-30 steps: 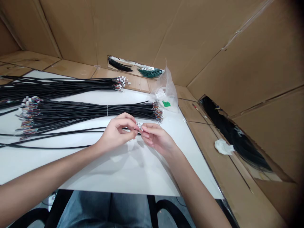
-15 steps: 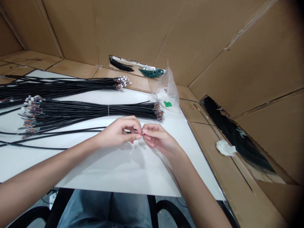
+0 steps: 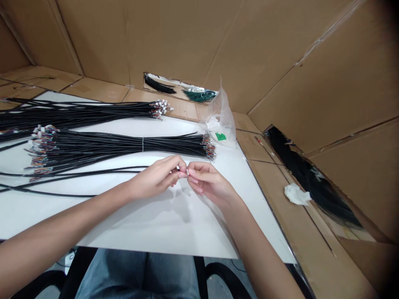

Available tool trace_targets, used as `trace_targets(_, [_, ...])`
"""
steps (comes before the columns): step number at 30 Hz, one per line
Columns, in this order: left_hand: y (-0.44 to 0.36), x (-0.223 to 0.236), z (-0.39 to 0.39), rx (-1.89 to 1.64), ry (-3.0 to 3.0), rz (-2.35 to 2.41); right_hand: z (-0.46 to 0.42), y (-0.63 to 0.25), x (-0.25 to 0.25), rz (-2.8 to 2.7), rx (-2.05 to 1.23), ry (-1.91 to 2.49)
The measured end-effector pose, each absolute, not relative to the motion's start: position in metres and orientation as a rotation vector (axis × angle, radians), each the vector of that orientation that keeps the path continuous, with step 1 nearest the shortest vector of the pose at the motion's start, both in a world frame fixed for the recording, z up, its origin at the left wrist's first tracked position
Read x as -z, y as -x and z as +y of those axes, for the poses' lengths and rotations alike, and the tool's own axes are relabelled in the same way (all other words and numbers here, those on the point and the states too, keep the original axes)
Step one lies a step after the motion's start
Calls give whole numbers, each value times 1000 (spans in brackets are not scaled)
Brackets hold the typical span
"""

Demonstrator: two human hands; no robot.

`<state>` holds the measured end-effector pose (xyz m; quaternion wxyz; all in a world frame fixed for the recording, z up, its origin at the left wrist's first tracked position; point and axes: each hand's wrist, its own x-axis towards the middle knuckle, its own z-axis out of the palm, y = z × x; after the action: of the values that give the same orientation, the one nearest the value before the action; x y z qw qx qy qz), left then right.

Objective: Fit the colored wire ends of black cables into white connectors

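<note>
Fingertip to fingertip, my two hands meet above the white tabletop (image 3: 215, 238). My left hand (image 3: 158, 176) pinches the wire end of a black cable; its thumb and forefinger hide most of the thin wires. In my right hand (image 3: 210, 182), thumb and forefinger close on a tiny white connector (image 3: 187, 172), which touches or nearly touches the left fingertips. Whether a wire sits inside it is too small to tell. Just beyond the hands lies a tied bundle of black cables (image 3: 124, 143), with white connectors at its left end and bare coloured wires at its right.
Behind lies a second bundle of black cables (image 3: 102, 111) with white plugs. A clear plastic bag (image 3: 227, 118) with a green label stands at the back right. Cardboard walls (image 3: 174, 37) enclose the table. Crumpled white tissue (image 3: 296, 194) rests on the right cardboard ledge.
The left fingers have shifted slightly and curled tighter, and the small white connector shows more clearly between the hands. My right hand has barely moved.
</note>
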<state>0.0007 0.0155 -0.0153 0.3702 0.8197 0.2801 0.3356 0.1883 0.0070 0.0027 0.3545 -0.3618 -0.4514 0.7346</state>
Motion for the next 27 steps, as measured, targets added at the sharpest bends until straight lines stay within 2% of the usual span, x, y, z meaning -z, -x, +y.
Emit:
trace_targets(8, [-9, 12, 7, -966, -1757, 763, 4, -184, -2, -1160, -1838, 908])
trace_targets(16, [-10, 12, 2, -1024, -1734, 768, 2, -181, -1, -1172, -1758, 865])
trace_targets(27, [-8, 15, 4, -1313, -2361, 808, 1, -181, 0, -1199, -1743, 846])
